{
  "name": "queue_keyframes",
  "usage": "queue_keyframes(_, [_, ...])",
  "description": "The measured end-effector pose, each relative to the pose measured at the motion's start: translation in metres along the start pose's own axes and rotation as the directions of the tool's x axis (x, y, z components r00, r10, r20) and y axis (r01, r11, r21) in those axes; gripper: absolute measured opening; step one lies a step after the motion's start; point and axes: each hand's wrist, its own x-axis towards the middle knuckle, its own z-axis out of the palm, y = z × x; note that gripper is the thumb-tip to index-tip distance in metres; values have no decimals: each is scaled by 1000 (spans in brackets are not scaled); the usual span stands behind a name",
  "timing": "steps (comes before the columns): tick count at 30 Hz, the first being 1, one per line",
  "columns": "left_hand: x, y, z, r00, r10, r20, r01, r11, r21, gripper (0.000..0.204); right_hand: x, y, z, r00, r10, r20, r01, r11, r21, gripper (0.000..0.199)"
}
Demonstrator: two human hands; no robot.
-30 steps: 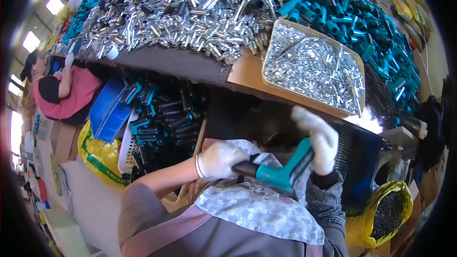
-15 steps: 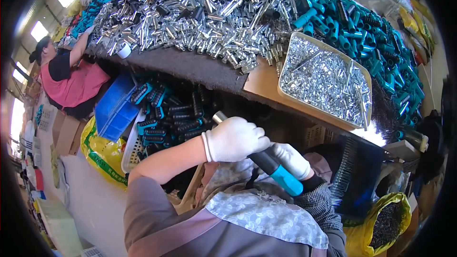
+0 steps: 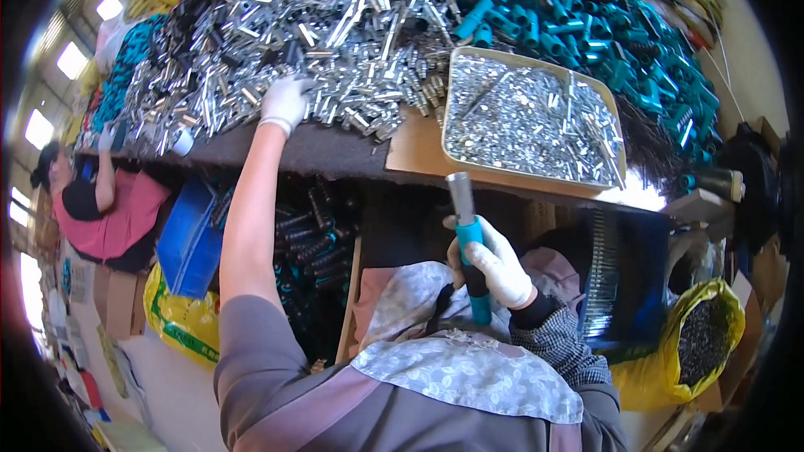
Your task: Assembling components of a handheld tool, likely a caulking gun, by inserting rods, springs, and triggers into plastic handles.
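My gloved right hand (image 3: 500,266) is closed around a black-and-teal tool handle (image 3: 471,238), held upright in front of my chest. A silver metal tube (image 3: 460,198) sticks out of its top end. My left arm is stretched far forward, and my gloved left hand (image 3: 285,105) is at the near edge of a wide heap of metal tubes and fittings (image 3: 343,71). Its fingers point down among the pieces and are mostly hidden, so I cannot tell whether it grips one.
A cream tray (image 3: 528,169) of small metal parts stands by a heap of teal sleeves (image 3: 586,38). Under the bench are a blue bin (image 3: 186,238) and black-and-teal handles (image 3: 314,230). A yellow sack (image 3: 674,377) stands at right. Another person (image 3: 109,209) works at far left.
My left hand has let go of the handle and reached forward to the metal heap. My right hand keeps the handle, now turned more upright. The view has shifted right.
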Motion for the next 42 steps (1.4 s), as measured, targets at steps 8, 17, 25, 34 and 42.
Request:
queue_keyframes(8, [-30, 33, -18, 944, -303, -129, 244, 907, -343, 37, -6, -2, -3, 997, -59, -51, 53, 993, -103, 66])
queue_keyframes(17, [-170, 221, -75, 929, -233, 289, 329, 159, -931, 27, -9, 23, -14, 897, -439, -54, 230, 567, -791, 62])
queue_keyframes(25, [-194, 248, -79, 847, -235, 476, 519, 175, -837, 19, -19, 22, -11, 918, -393, -58, 82, 331, -940, 56])
queue_keyframes(34, [-193, 241, -95, 962, 233, 141, -15, 560, -828, 22, -25, 23, -27, 950, -310, 37, 219, 579, -785, 46])
queue_keyframes(42, [-191, 226, -102, 927, 34, 375, 313, 483, -818, 50, -26, 20, -26, 960, -279, 15, 169, 539, -825, 44])
